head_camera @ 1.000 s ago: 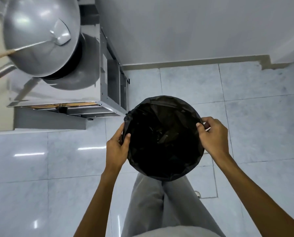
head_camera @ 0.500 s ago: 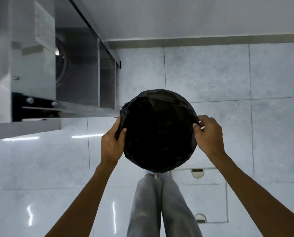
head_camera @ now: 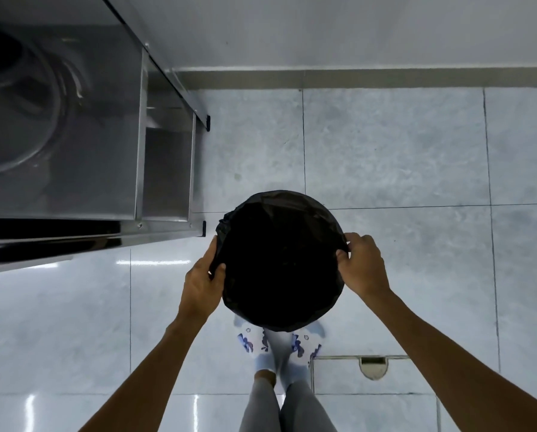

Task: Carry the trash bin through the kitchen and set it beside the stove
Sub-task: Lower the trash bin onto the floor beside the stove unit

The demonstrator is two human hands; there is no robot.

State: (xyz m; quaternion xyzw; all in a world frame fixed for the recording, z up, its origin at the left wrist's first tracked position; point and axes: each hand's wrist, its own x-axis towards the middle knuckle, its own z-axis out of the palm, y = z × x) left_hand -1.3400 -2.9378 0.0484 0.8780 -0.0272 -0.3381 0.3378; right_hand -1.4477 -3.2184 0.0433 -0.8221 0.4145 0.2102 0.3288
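I look straight down into a round trash bin [head_camera: 281, 260] lined with a black bag. My left hand [head_camera: 202, 283] grips its left rim and my right hand [head_camera: 362, 265] grips its right rim, both closed on the bag-covered edge. The bin is low over the pale floor tiles, just right of the front corner of the stainless steel stove [head_camera: 73, 145]. Whether its base touches the floor is hidden. My slippered feet [head_camera: 278, 344] show right below the bin.
The stove's steel frame has black-capped legs [head_camera: 203, 228] close to the bin's left side. A white wall with a grey skirting [head_camera: 354, 78] runs along the top. A floor drain hatch [head_camera: 373, 367] lies at the lower right. Open tiles stretch to the right.
I have bent lower: the bin has gone down toward the floor next to the stove's corner, my arms have stretched out, and the wok on top has left the view.
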